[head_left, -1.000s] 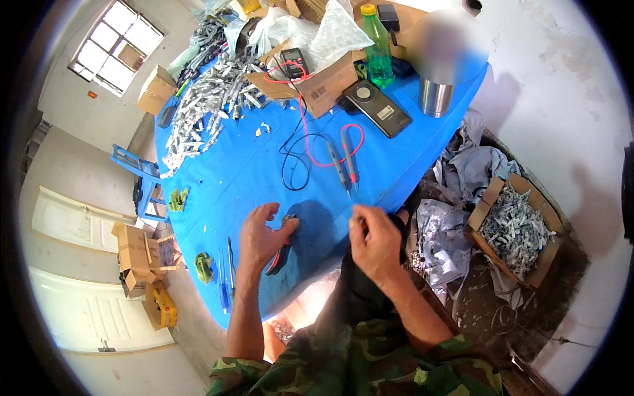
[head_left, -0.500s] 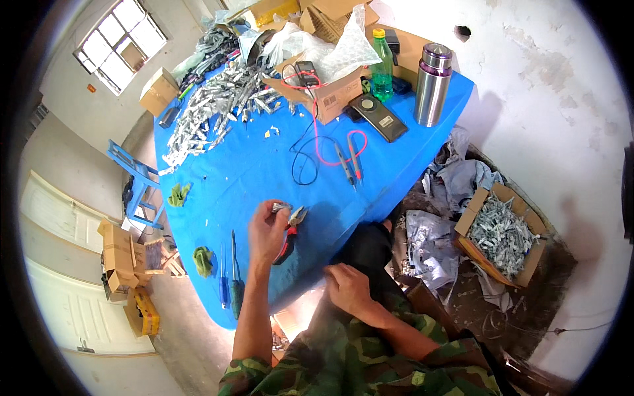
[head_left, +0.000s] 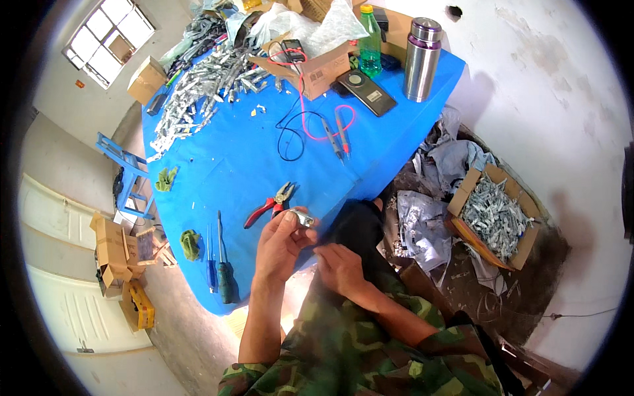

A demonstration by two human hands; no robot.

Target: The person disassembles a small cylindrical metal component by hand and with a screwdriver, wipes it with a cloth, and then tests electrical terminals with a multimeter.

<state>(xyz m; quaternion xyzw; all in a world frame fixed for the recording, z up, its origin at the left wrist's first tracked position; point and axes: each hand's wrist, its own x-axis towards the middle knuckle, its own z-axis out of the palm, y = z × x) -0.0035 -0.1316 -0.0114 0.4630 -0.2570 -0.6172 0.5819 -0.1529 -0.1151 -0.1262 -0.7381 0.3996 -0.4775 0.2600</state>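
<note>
A small silver metal piece [head_left: 303, 218] is pinched between the thumb and fingers of my left hand [head_left: 277, 244], over the near edge of the blue-covered table [head_left: 228, 178]. Close beside it, my right hand [head_left: 341, 268] is curled closed above my leg; whatever its fingers may hold is hidden. Just beyond my left hand lie pliers [head_left: 282, 193] with red-and-black handles, jaws pointing away to the right. To the left, a blue-handled screwdriver [head_left: 211, 274] and a thicker green-handled screwdriver [head_left: 227, 284] rest side by side near a crumpled green cloth [head_left: 190, 245].
Test probes [head_left: 337, 137] with red and black leads lie farther back, by a dark rectangular device [head_left: 367, 94]. A steel flask [head_left: 422, 61] and green bottle [head_left: 370, 43] stand behind. Silver pieces [head_left: 198, 92] heap at far left; more fill a floor box [head_left: 522, 221].
My left hand has brought the silver piece nearer and to the right, close to my right hand. The pliers have turned, handles now pointing left. The whole view has shifted slightly.
</note>
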